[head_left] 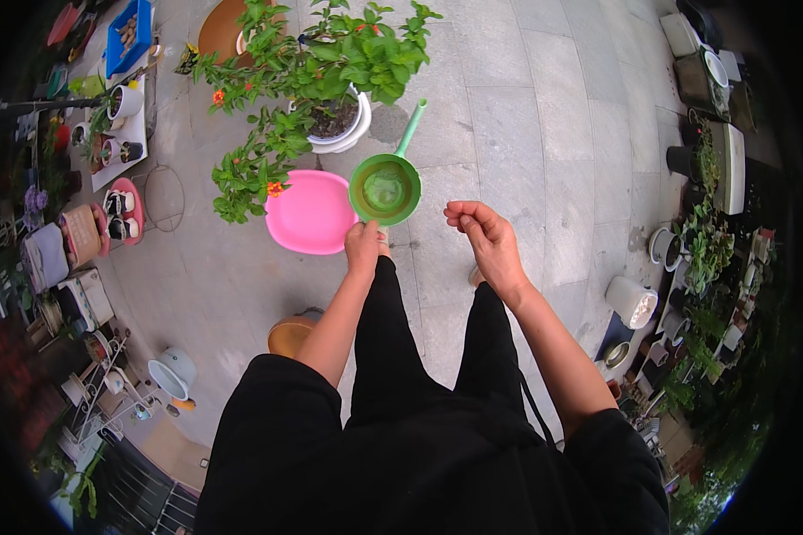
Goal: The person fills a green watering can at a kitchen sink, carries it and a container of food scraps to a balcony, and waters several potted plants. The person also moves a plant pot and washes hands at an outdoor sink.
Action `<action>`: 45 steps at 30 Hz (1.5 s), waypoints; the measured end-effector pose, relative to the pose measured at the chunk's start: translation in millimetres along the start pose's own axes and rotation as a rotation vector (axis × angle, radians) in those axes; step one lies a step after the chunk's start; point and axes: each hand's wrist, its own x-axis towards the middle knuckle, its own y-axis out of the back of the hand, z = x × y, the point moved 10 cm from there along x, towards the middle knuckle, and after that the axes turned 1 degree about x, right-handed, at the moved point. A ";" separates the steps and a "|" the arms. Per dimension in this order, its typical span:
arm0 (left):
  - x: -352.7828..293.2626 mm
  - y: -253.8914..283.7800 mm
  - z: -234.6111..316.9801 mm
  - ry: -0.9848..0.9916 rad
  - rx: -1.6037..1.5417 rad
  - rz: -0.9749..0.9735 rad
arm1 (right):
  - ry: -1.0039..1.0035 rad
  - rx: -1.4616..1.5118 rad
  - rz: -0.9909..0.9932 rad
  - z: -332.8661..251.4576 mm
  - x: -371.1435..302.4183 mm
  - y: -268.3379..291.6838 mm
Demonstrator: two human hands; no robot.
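Note:
A green long-handled water dipper (386, 168) is tilted so its bowl faces me, with some clear water inside and its handle pointing away. My left hand (363, 245) grips the bowl's near rim. To the right of the bowl, apart from it, my right hand (493, 242) hangs in the air with fingers curled and pressed toward the thumb; whether anything small is between them cannot be made out. Left of the dipper lies a pink oval basin (310, 214), partly covered by leaves. Beyond stands a white pot (352, 134) holding a leafy plant (366, 62) with orange flowers.
Grey paving slabs (500, 116) cover the ground. Behind the plant is a large brown round pot (219, 31). An orange-brown pot (290, 336) sits by my left forearm. Shoes in a pink tray (134, 214) and a pale bucket (171, 373) are left; a white bucket (632, 301) is right.

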 end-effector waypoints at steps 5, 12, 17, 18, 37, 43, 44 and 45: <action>-56.0 -54.6 60.4 -0.281 0.317 -0.051 | 0.035 0.022 0.076 -8.3 -24.1 47.4; -158.5 -115.7 116.1 -0.439 0.455 -0.044 | 0.254 -0.333 0.144 -63.5 -63.9 110.3; -249.0 -146.3 101.6 -0.420 0.353 -0.018 | 0.513 -0.783 -0.060 -103.6 -109.0 120.4; -274.1 -153.6 114.1 -0.425 0.438 -0.015 | 0.530 -0.823 -0.181 -95.6 -116.3 122.4; -484.7 -50.0 10.4 -0.322 0.208 0.125 | 0.650 -0.778 -0.477 -99.2 -363.1 46.2; -599.1 106.2 -156.8 -0.193 -0.081 0.511 | 0.951 -0.328 -1.288 -208.8 -662.0 -164.9; -626.0 131.5 -185.8 -0.164 -0.138 0.592 | 1.091 -0.210 -1.443 -229.2 -726.2 -179.7; -645.8 151.3 -202.9 -0.157 -0.191 0.660 | 1.165 -0.055 -1.546 -249.3 -775.4 -183.5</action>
